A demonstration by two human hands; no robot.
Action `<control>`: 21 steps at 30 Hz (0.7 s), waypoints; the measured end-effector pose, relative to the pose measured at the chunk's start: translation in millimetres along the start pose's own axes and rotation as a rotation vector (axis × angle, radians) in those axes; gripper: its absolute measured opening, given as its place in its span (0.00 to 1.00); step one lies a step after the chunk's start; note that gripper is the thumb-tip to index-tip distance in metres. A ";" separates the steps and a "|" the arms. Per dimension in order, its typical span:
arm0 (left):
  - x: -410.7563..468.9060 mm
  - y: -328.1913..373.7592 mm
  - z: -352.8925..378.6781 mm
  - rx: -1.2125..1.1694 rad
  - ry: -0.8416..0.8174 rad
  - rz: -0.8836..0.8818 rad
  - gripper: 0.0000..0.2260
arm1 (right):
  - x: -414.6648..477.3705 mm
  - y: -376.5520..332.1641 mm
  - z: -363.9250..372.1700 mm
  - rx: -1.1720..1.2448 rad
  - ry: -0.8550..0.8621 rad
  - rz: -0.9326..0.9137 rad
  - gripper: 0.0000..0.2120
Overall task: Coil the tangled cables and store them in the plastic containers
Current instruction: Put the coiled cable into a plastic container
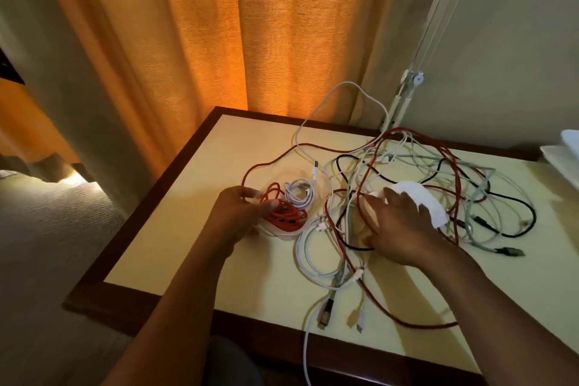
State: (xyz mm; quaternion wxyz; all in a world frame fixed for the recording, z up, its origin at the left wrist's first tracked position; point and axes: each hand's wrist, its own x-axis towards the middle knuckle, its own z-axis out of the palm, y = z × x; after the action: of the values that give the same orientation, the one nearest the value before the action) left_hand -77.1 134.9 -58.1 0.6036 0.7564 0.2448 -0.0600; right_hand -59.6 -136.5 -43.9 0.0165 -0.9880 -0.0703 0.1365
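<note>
A clear plastic container [324, 188] stands on the table and holds a coiled orange-red cable [286, 216] and a small coiled white cable [299, 194]. My left hand [241, 213] grips the container's near-left side, thumb over the rim by the red cable. To the right lies a tangle of red, white, grey and black cables [438, 185]. My right hand [404, 229] rests spread on that tangle, over a second clear container [369, 216] and beside its white lid [419, 197]. Whether this hand grips anything is hidden.
The cream table top has a dark wooden border [147, 197]. Orange curtains [250, 25] hang behind it. White trays [564, 153] sit at the far right edge. Loose cable ends [341, 313] trail over the table's near edge.
</note>
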 end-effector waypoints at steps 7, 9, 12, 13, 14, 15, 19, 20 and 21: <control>5.5 -8.6 13.7 0.186 0.164 0.032 0.16 | -7.5 7.2 18.1 0.169 0.227 0.027 0.17; 3.9 -8.8 15.3 0.185 0.150 0.032 0.16 | -14.0 6.3 11.7 0.162 0.273 0.012 0.09; -0.4 -11.5 13.5 0.181 0.127 0.038 0.16 | -26.5 3.0 -6.7 0.155 0.400 -0.036 0.11; -2.2 -12.0 11.8 0.165 0.128 0.039 0.16 | -30.0 1.3 -13.4 0.160 0.447 -0.052 0.16; -3.8 -12.3 9.9 0.147 0.131 0.041 0.15 | -33.2 -0.1 -20.7 0.173 0.492 -0.063 0.21; -5.3 -12.0 8.3 0.133 0.135 0.048 0.15 | -35.3 -1.1 -27.4 0.189 0.532 -0.076 0.23; -8.2 -5.8 6.3 0.169 0.165 0.069 0.17 | -34.1 0.3 -45.7 0.257 0.642 -0.162 0.24; -9.3 -4.1 7.9 0.201 0.178 0.073 0.18 | -32.4 1.9 -48.7 0.265 0.663 -0.172 0.24; -10.5 -2.8 9.8 0.247 0.199 0.084 0.20 | -30.7 3.4 -50.8 0.273 0.683 -0.173 0.24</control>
State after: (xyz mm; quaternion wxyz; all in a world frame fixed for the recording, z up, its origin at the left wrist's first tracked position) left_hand -85.6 123.0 -59.1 0.4806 0.8367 0.2624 0.0108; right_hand -74.6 -144.9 13.0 0.1820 -0.9557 -0.1253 -0.1946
